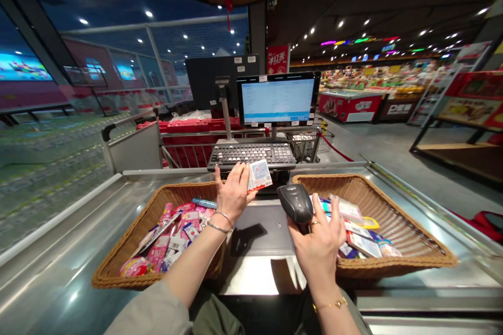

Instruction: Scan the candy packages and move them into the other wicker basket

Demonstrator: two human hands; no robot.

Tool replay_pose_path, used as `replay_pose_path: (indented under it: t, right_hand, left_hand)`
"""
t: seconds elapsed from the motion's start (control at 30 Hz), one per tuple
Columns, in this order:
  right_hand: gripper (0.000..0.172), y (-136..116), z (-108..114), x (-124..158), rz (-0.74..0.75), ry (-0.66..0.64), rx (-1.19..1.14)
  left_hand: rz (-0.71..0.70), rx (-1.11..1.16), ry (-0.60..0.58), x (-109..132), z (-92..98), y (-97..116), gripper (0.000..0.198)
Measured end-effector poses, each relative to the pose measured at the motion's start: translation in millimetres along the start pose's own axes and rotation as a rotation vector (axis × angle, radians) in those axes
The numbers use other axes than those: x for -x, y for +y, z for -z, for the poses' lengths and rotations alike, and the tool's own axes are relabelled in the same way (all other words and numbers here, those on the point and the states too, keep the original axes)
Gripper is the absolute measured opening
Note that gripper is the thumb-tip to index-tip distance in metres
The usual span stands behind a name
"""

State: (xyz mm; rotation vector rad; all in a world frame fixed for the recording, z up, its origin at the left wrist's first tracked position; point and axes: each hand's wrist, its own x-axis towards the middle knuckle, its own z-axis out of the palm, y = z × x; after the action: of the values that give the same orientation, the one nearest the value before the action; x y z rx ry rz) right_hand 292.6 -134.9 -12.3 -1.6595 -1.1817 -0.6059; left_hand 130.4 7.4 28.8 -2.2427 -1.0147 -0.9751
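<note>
Pinched in my left hand (234,191) is a small white box (260,176) with a red edge and a picture on its face, held up just in front of the keyboard. My right hand (318,233) grips a black handheld barcode scanner (295,203), its head turned toward the box; some of its fingers stretch out beside it. The scanner's handle is mostly hidden by the hand. Under my left forearm stands a wicker basket (106,256) of pink and white packets (161,248). Beyond my right hand, another wicker basket (416,235) holds several small packages (363,243).
Between the baskets lies a grey flat plate (257,225) set in the metal counter (51,251). Behind it stand a black keyboard (251,154) and a lit monitor (279,99). A metal-railed cart (188,152) with red contents is past the counter.
</note>
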Motion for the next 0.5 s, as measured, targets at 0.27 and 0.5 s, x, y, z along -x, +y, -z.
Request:
replay_pose_path:
  t: [0.27, 0.5]
  right_hand:
    - [0.034, 14, 10, -5, -0.058, 0.031, 0.056]
    - [0.047, 27, 19, -9, -0.140, 0.075, 0.075]
  left_hand:
    - [-0.034, 0.032, 0.008, -14, -2.1, 25, 0.070]
    - [-0.045, 0.077, -0.003, -26, -3.3, 50, 0.070]
